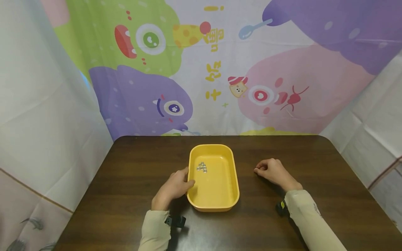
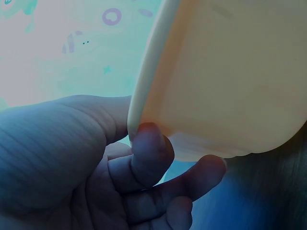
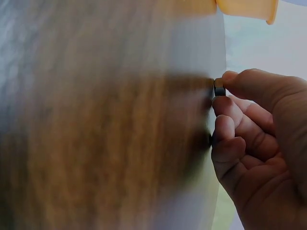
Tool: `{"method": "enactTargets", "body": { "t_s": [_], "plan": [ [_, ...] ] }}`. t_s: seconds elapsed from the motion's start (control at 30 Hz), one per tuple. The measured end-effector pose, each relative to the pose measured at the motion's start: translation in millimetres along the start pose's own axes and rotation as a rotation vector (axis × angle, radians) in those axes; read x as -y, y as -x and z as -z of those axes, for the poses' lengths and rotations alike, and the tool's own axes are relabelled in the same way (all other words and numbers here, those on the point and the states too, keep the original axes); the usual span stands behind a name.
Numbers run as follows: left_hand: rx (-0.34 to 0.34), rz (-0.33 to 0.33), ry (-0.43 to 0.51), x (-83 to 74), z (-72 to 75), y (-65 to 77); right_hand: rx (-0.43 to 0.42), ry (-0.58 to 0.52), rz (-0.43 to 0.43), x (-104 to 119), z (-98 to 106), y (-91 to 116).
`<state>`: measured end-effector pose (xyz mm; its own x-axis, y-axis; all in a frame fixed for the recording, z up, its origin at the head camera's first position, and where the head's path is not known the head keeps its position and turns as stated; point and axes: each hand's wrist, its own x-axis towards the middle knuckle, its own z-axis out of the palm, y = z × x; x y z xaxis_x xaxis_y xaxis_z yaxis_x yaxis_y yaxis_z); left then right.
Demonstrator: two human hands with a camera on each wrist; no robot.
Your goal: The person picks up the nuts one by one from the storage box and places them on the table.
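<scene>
Across the back, a printed cloth backdrop (image 1: 232, 59) with sideways cartoon creatures, cut off at the top; down its middle, yellow lettering (image 1: 215, 69) turned on its side, apparently 干饭 from the bottom up, then a denser character harder to make out and an exclamation mark. Below, a dark wood-grain desk (image 1: 135, 167), its near edge out of frame, its grain blurred in the right wrist view. On the desk, a yellow tray (image 1: 216, 193), cut off in both wrist views. Pale sleeves (image 1: 155, 226), cut off by the lower edge. At the tray's left side, the left hand (image 1: 172, 186), gripping the wall, thumb over the rim, fingers mostly hidden from above. To the tray's right, apart from it, the right hand (image 1: 274, 171), pinching a small dark piece (image 3: 219, 87), hidden by the fingers in the head view; contact with the desk impossible to tell. At the wrists, dark devices (image 1: 179, 221), partly tucked against the cuffs. Toward the tray's upper left, clustered shiny bits (image 1: 202, 167), too small for a sure count.
</scene>
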<state>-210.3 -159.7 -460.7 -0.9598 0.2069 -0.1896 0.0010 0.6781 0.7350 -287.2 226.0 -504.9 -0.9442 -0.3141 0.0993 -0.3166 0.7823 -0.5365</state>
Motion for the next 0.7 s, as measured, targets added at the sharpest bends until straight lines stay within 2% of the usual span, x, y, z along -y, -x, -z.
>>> {"method": "enactTargets", "body": {
  "t_s": [0.47, 0.7],
  "plan": [
    [-0.003, -0.028, -0.014, -0.7, 0.5, -1.5, 0.039, 0.008, 0.0, 4.1, 4.5, -0.7],
    [0.008, 0.001, 0.006, -0.5, -0.8, -0.7, 0.071, 0.007, -0.015, 6.7, 10.9, 0.1]
  ]
}}
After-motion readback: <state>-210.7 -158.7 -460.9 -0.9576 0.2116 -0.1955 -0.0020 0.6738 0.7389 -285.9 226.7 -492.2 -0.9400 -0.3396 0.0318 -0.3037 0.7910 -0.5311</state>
